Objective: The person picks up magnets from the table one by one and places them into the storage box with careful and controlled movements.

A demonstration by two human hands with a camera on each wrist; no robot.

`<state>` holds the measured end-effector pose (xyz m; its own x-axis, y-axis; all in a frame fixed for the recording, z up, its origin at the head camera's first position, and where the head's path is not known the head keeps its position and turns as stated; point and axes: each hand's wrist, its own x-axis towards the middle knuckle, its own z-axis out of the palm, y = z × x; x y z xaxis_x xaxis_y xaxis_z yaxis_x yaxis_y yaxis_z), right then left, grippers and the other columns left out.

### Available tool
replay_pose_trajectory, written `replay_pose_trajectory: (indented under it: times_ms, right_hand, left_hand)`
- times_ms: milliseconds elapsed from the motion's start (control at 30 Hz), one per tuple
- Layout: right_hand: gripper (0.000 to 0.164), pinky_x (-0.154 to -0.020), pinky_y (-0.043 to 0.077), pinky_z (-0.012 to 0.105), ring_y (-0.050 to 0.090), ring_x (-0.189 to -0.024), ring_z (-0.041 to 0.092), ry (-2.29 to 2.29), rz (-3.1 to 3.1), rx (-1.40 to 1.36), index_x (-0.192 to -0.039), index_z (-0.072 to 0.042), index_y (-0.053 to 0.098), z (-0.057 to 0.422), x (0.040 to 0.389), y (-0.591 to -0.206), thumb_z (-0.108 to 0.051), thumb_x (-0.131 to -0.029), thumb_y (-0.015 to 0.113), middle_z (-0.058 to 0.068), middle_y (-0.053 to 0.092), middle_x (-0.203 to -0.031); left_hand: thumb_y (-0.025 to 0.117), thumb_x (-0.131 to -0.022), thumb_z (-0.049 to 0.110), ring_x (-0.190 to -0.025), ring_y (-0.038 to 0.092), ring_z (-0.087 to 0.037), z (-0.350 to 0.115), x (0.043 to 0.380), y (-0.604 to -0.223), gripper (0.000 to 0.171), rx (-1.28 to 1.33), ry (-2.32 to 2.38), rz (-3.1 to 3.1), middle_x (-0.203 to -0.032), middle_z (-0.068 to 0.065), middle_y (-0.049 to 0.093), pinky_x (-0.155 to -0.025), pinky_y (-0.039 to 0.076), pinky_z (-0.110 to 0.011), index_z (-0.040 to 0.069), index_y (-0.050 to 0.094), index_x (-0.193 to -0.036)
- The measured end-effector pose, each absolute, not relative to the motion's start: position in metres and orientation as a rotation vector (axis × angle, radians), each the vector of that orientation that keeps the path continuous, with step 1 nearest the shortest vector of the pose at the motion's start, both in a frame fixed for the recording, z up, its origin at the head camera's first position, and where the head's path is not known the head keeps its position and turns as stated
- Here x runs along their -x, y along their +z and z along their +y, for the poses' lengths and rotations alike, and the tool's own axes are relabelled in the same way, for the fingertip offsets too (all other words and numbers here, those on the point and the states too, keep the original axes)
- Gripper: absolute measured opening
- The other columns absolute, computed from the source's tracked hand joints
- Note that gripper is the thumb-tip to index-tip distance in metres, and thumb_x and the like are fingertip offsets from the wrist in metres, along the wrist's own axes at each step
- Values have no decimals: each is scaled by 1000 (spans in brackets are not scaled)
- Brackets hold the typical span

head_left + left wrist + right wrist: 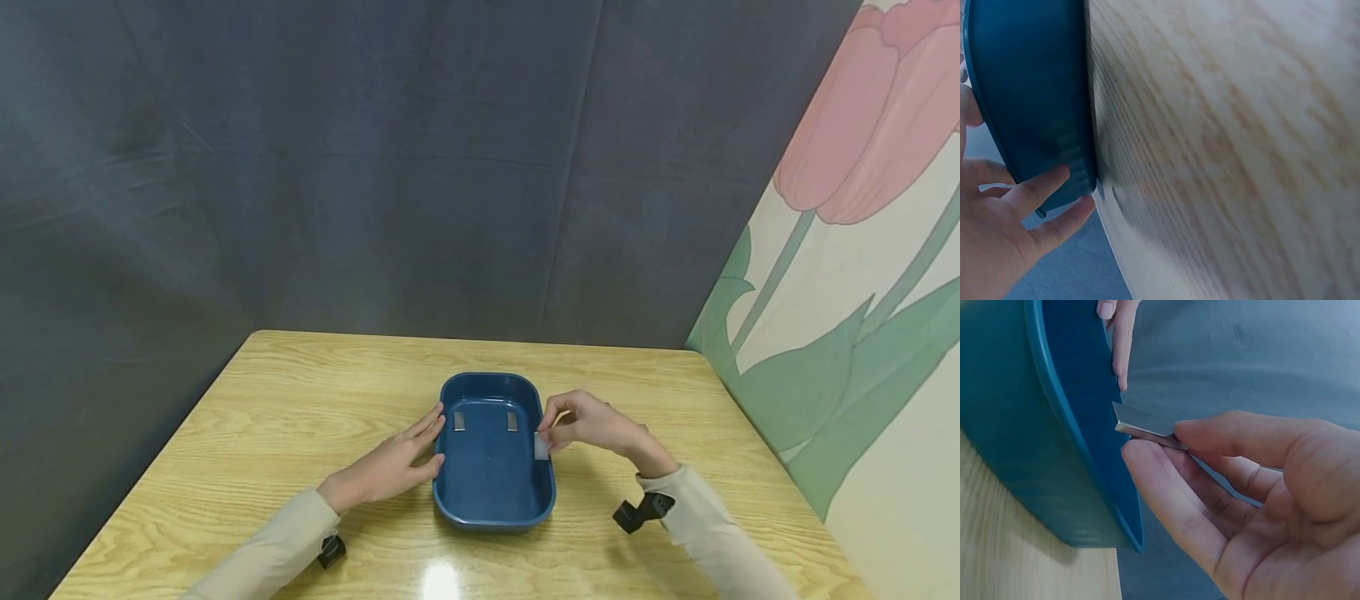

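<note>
A deep blue plastic tray [491, 487] stands on the wooden table. My left hand [397, 465] rests against its left side; in the left wrist view, fairly straight fingers [1047, 187] touch the outer wall. Over the right rim, my right hand [592, 425] pinches a small flat silver rectangular piece [1141, 422] between thumb and fingers. Two similar small rectangular pieces lie apart on the tray floor toward the far end, one at left [460, 421] and one at right [512, 422].
The light wood table [322, 375] extends around the tray. Behind it hangs a dark grey-blue curtain [420, 183]. At the right is a wall painted with a pink tulip [840, 125]. A black wrist camera [643, 512] is strapped on the right sleeve.
</note>
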<state>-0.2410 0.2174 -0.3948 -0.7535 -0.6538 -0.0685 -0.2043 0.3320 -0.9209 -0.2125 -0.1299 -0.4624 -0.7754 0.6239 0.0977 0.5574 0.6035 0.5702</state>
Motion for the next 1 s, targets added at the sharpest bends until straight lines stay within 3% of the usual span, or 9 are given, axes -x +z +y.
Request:
replay_pose_trajectory:
  times_ms: [267, 533, 833, 1000]
  right_hand:
    - [8, -79, 56, 54, 69, -82, 39, -1395, 2167, 748, -96, 9, 66, 208, 239, -393, 6, -92, 60, 20, 66, -92]
    - [8, -76, 59, 41, 68, -80, 33, -1389, 2162, 763, -95, 9, 66, 198, 241, -395, 7, -92, 60, 17, 64, -90]
    - [6, -77, 59, 41, 69, -82, 34, -1392, 2143, 786, -94, 8, 67, 186, 239, -396, 9, -91, 61, 17, 66, -92]
    - [6, -78, 59, 41, 69, -83, 29, -1415, 2099, 789, -94, 9, 66, 181, 239, -399, 10, -91, 61, 16, 67, -91]
  left_hand:
    - [48, -105, 35, -145, 23, -27, -130, 213, -462, 66, -998, 903, 2715, -166, -8, 6, -111, 34, -45, 1, 23, -156]
    - [48, -105, 35, -145, 23, -27, -130, 212, -462, 65, -991, 898, 2712, -166, -8, 6, -111, 33, -45, 2, 23, -156]
    - [40, -104, 50, -144, 24, -27, -130, 212, -461, 73, -1009, 887, 2717, -166, -8, 6, -111, 34, -44, 1, 23, -156]
    - [44, -105, 43, -144, 24, -27, -130, 212, -461, 69, -1008, 887, 2717, -166, -8, 6, -112, 33, -45, 1, 23, -156]
